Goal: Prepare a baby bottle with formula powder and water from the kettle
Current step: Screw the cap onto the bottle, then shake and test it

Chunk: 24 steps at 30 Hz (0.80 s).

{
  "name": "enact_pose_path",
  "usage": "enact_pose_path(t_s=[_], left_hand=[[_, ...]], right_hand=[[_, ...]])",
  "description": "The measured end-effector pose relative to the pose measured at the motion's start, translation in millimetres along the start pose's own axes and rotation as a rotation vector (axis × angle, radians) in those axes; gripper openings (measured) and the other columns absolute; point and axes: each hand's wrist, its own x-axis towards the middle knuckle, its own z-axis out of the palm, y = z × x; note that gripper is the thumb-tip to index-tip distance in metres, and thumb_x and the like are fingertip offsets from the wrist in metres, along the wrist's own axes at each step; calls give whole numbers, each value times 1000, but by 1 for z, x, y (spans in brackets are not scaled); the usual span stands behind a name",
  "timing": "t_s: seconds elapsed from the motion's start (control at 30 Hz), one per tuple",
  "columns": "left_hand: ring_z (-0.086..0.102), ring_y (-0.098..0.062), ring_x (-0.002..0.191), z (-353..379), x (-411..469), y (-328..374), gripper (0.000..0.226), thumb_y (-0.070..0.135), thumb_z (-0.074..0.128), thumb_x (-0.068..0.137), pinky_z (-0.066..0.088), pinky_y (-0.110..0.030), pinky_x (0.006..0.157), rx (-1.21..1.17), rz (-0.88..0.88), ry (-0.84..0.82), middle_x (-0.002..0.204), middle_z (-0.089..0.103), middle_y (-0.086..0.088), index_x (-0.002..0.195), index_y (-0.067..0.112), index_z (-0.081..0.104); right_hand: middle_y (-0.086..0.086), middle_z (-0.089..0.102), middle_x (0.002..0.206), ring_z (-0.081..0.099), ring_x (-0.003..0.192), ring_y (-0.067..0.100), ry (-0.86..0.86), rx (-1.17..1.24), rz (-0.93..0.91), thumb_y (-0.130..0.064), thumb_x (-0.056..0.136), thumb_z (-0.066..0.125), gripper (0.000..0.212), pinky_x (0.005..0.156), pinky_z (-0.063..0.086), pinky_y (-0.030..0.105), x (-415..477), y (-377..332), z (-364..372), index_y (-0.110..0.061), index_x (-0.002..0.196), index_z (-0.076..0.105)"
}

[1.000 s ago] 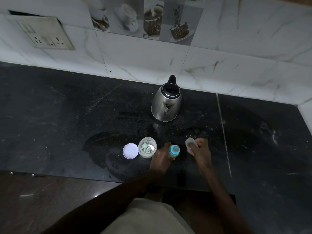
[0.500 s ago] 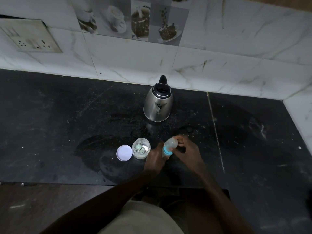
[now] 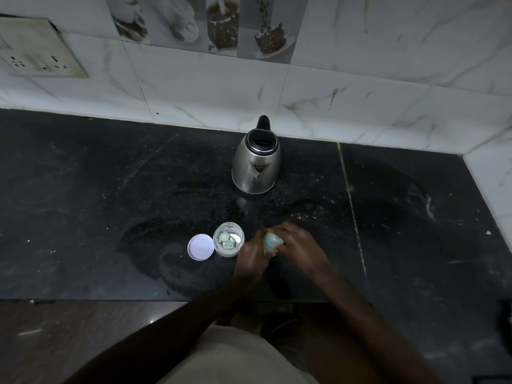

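Observation:
A small baby bottle (image 3: 272,241) with a blue collar and a clear cap stands near the front of the black counter (image 3: 110,206). My left hand (image 3: 250,259) grips its body from the left. My right hand (image 3: 297,243) curls round the cap on its top from the right. To the left stands an open clear formula jar (image 3: 228,239) with pale powder and a scoop inside, and its white lid (image 3: 201,247) lies flat beside it. The steel kettle (image 3: 256,162) with a black lid and handle stands behind, near the wall.
A marble-tiled wall (image 3: 360,87) runs along the counter's back and right side, with a socket plate (image 3: 36,51) at the upper left. Wet smears and crumbs mark the counter. The counter's front edge runs just below my hands.
My right hand brought the clear cap from the counter on the right onto the bottle and now closes over it. My left hand kept hold of the bottle. The view shifted slightly.

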Motion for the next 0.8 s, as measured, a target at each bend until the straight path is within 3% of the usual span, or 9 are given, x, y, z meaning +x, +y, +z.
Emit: enact_pose_path(t_s=[0.13, 0.27, 0.33, 0.4, 0.47, 0.53, 0.63, 0.7, 0.8], left_hand=[[73, -16, 91, 3, -2, 0, 45, 15, 81, 87, 47, -20, 76, -41, 4, 13, 104, 77, -3, 128, 13, 63], [76, -25, 93, 5, -2, 0, 46, 9, 81, 86, 53, -30, 79, -12, 50, 25, 105, 77, -9, 128, 7, 64], [75, -29, 97, 3, 0, 1, 55, 8, 83, 83, 55, -35, 83, -9, 44, 0, 110, 77, -12, 133, 5, 63], [74, -30, 104, 2, 1, -3, 65, 9, 83, 82, 55, -37, 86, -18, 4, -31, 118, 76, -14, 142, 3, 58], [74, -31, 105, 1, 1, -3, 63, 14, 83, 84, 55, -37, 85, -14, -11, -50, 119, 76, -12, 141, 6, 58], [74, -29, 103, 1, 1, -2, 56, 21, 83, 86, 54, -35, 84, -38, -32, -50, 116, 76, -9, 136, 10, 60], [73, -28, 101, -1, 1, 2, 52, 24, 83, 87, 52, -35, 84, -41, -68, -44, 112, 77, -7, 133, 13, 61], [74, -28, 100, -1, 2, 0, 51, 21, 83, 86, 56, -39, 85, -35, -62, -44, 111, 77, -7, 132, 12, 62], [76, -30, 89, 1, -1, 8, 40, 5, 86, 83, 58, -39, 79, 15, 23, 1, 99, 77, -11, 118, 4, 67]], right_hand=[[5, 68, 115, 71, 96, 23, 73, -19, 66, -7, 80, 77, 47, 79, 60, 40, -4, -8, 10, -17, 126, 71], [5, 64, 124, 69, 105, 25, 10, -121, 153, -9, 83, 76, 51, 87, 57, 38, -1, -21, 9, -17, 132, 66], [7, 55, 142, 59, 127, 28, -141, -137, 192, -11, 81, 79, 73, 102, 50, 38, 4, -19, 5, -17, 149, 52], [11, 30, 165, 36, 149, 30, -293, -75, 221, -15, 73, 88, 112, 116, 40, 43, 9, -19, -2, -24, 164, 24], [10, 13, 172, 25, 154, 30, -270, -101, 196, -19, 70, 90, 126, 120, 36, 47, 13, -17, -9, -29, 166, 9], [9, 22, 170, 33, 151, 25, -206, -110, 163, -12, 76, 84, 108, 118, 39, 42, 16, -14, -13, -26, 164, 23], [8, 65, 140, 63, 126, 23, -174, 69, 200, -8, 83, 75, 57, 105, 50, 37, 14, -15, -17, -15, 138, 64], [8, 71, 128, 69, 116, 24, -165, 72, 268, -14, 90, 70, 44, 101, 53, 39, 8, -22, -15, -14, 135, 66], [13, 68, 131, 69, 114, 32, -142, -107, 321, -20, 92, 68, 52, 97, 55, 44, 0, -30, -6, -16, 142, 55]])
